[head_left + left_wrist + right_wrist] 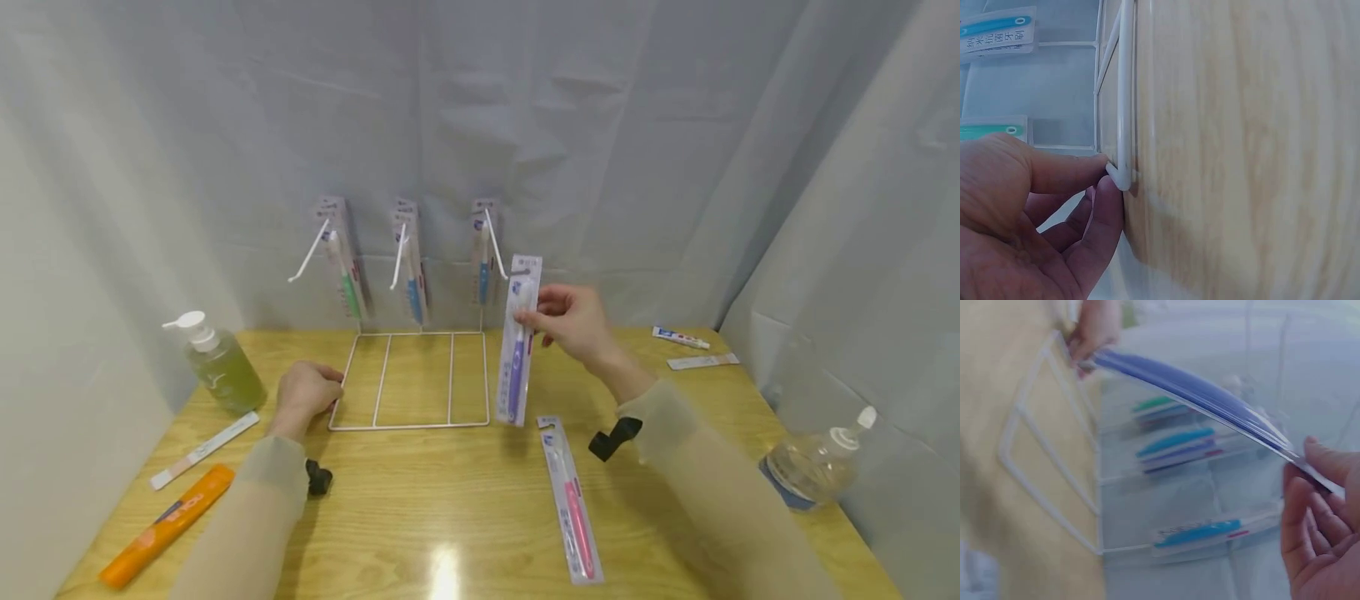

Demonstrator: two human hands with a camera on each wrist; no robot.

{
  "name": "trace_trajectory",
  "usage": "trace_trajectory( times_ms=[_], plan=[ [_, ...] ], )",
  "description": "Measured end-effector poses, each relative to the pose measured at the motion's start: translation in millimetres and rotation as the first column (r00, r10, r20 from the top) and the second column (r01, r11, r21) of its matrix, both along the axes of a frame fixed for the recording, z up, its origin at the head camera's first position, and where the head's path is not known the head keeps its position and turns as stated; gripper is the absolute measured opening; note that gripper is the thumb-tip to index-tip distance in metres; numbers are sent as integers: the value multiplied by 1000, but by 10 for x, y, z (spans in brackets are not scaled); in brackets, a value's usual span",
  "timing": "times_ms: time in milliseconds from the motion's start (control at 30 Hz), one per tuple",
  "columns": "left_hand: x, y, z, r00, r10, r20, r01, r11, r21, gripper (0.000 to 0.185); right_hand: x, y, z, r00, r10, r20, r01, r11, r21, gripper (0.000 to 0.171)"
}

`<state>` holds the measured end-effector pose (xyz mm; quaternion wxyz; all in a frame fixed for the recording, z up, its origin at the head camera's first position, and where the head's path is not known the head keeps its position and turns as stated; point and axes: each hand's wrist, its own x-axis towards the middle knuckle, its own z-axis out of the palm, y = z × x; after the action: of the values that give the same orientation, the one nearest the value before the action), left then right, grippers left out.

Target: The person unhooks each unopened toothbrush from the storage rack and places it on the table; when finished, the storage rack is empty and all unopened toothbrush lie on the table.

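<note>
Along the left side of the worktop, a pump bottle of green liquid is placed near a slim white packet, with an orange packet laid just in front. Toward the far right corner, a small tube is set just behind a pale strip; a clear pump bottle is stood at the right edge, and pale curtains are hung behind.

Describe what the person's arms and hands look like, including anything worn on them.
Both the left hand and right hand are gloveless. The left sleeve and right sleeve are long, plain and pale cream. A small black fitting juts from each cuff's inner side.
</note>
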<state>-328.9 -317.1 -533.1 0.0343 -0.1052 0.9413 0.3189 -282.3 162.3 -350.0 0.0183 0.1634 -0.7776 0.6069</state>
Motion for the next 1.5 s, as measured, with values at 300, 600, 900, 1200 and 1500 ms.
trace_trajectory(
  times_ms=[300, 600, 900, 1200, 1500],
  plan=[
    [497, 380, 629, 1000, 0, -3, 0, 1000, 16, 38, 487, 75, -652, 948, 98, 304, -145, 980, 136, 25],
    [566, 442, 732, 1000, 18, -11, -18, 1000, 24, 38, 800, 35, -1019, 929, 50, 367, -161, 947, 278, 23],
    [447, 326, 579, 1000, -3, -19, 3, 1000, 21, 35, 971, -38, -1101, 919, -48, 391, -101, 931, 350, 45],
    [598, 455, 761, 1000, -1, -5, 1, 1000, 16, 39, 1039, 55, -987, 963, -15, 269, -123, 865, 487, 51],
    [606, 471, 762, 1000, -5, -11, 5, 1000, -1, 39, 274, 57, -522, 988, 37, 153, -62, 985, 163, 39]
  ],
)
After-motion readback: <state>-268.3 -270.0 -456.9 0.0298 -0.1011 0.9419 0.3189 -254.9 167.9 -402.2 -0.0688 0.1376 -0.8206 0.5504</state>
